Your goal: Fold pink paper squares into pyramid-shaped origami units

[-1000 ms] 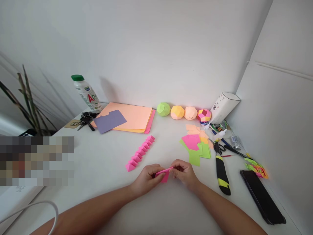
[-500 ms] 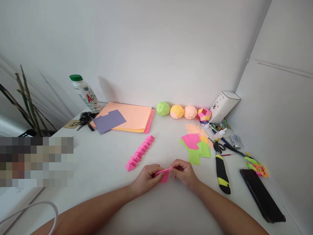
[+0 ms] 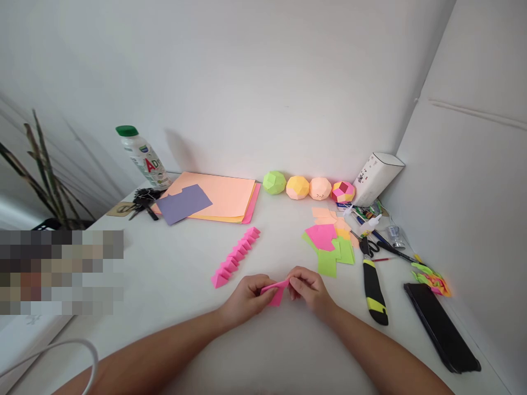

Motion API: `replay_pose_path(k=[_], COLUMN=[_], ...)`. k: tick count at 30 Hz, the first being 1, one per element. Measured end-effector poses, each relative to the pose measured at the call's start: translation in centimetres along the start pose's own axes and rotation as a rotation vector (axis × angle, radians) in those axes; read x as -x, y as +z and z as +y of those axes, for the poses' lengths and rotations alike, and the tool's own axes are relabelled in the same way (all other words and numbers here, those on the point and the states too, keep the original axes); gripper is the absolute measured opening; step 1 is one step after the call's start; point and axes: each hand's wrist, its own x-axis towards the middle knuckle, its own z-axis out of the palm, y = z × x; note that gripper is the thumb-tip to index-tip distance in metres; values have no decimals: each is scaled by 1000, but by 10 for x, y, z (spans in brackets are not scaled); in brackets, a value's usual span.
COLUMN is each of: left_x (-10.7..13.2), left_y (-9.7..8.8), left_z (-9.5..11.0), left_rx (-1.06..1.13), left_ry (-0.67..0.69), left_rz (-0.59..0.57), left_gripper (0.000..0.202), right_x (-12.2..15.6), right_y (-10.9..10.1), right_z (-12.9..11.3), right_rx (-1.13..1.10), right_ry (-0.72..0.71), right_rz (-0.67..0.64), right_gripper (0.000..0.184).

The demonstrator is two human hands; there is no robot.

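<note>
A small folded piece of pink paper (image 3: 278, 296) is between my two hands over the front middle of the table. My left hand (image 3: 249, 296) pinches its left side, thumb on top. At its upper right corner, the thumb and fingertips of my right hand (image 3: 309, 289) are closed on the paper. Beyond my left hand lies a slanting row of folded pink paper pieces (image 3: 236, 257). Loose cut papers in pink (image 3: 321, 237), green (image 3: 327, 264) and peach lie beyond my right hand.
Four-coloured paper balls, among them a green one (image 3: 274, 182), line the wall. Large peach sheets (image 3: 222, 192) with a purple piece (image 3: 185, 204) lie left, beside a bottle (image 3: 144, 159) and keys (image 3: 146, 202). A black-and-yellow cutter (image 3: 374, 293), scissors (image 3: 368, 247) and a black case (image 3: 442, 329) lie right.
The pink paper has tilted slightly, showing more of its upper fold. My right fingers have shifted a little at its corner. The rest stays in place.
</note>
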Motion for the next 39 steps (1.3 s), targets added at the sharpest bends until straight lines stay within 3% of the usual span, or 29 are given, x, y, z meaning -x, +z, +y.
replay_pose_path(k=[4,8,14,39], left_x=[0,-1,-2,-4], left_y=[0,0,1,1], left_z=[-1,-2,0,1], left_rx=[55,64,186,277], left_ry=[-35,-35,-136,-130], left_rz=[-36,-61,-4,44], left_gripper=[31,28,27,34], right_x=[2,0,2,0], right_y=[2,6,8,6], right_z=[1,-1,3,11], right_rx=[32,225,165,95], right_ry=[-52,-163,-19,1], right_rz=[-27,-4,66,2], right_gripper=[21,15,19,23])
